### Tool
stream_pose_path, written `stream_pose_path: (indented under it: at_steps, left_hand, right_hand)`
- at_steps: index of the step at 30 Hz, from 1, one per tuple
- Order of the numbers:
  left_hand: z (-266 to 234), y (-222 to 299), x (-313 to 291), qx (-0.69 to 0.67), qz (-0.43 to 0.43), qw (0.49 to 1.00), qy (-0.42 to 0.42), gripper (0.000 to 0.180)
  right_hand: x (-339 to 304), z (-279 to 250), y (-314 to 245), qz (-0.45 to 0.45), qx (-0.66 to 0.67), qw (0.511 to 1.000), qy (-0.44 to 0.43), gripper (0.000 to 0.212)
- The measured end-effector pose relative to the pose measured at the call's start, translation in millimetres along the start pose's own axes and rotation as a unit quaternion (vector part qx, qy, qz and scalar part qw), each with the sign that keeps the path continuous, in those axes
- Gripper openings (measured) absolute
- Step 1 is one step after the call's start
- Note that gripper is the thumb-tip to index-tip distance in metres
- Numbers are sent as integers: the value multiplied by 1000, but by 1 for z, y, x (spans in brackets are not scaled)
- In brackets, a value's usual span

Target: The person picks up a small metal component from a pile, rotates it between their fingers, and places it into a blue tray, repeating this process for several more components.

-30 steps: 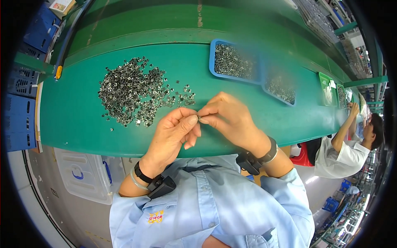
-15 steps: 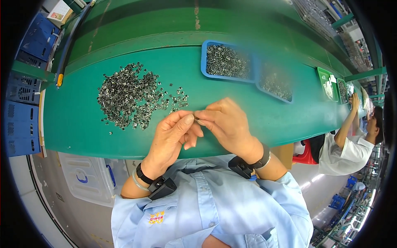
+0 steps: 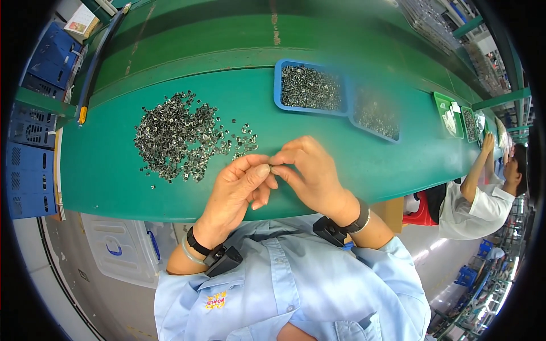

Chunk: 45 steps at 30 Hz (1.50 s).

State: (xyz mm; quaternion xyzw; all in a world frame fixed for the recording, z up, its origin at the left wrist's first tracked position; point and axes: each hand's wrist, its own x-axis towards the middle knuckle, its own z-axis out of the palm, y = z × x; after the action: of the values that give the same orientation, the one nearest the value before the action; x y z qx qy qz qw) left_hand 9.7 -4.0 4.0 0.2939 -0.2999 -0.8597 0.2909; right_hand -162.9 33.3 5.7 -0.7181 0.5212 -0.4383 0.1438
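My left hand [image 3: 242,184] and my right hand [image 3: 310,176] meet above the near side of the green table, fingertips pinched together. Between them is a tiny dark piece, mostly covered by the fingers; its exact kind does not show. Left of my hands lies a large heap of small dark, shiny metal pieces [image 3: 173,136], with stray ones spread toward my left fingertips. Beyond my right hand stands a blue tray [image 3: 278,88] filled with similar small pieces. A second blue tray [image 3: 375,132], partly blurred, adjoins it and holds more of them.
A green tray [image 3: 442,108] with white pieces stands far right, near a seated co-worker [image 3: 478,207] in a light shirt. Blue crates [image 3: 31,179] are stacked at the left. Below the table edge sits a clear lidded box [image 3: 122,250]. A raised green ledge [image 3: 216,34] runs behind the table.
My hands stay together at nearly the same spot. The right fingers have shifted slightly against the left fingertips, and the small piece shows less now.
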Motion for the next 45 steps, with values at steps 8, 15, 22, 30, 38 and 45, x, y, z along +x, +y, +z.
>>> stream_pose_path:
  at_steps: [8,15,22,30,38,45]
  left_hand:
    - [-5,-1,-1,25,9,1000,2,18]
    - [1,1,-3,-8,13,1000,2,16]
    - [-3,-2,0,-18,14,1000,-21,16]
    - [-4,-7,3,-82,10,993,-83,14]
    - [-1,-11,10,-98,8,989,-107,13]
    - [3,-13,10,-92,16,990,-105,14]
  right_hand:
    - [-2,2,-2,-26,6,1000,15,24]
    - [-2,1,-3,-38,11,999,32,20]
    - [-3,0,-4,-36,28,998,38,19]
    - [-5,-3,-5,-4,81,996,37,18]
    - [-8,-6,-3,66,156,985,23,13]
    - [-9,-7,-3,71,175,981,42,13]
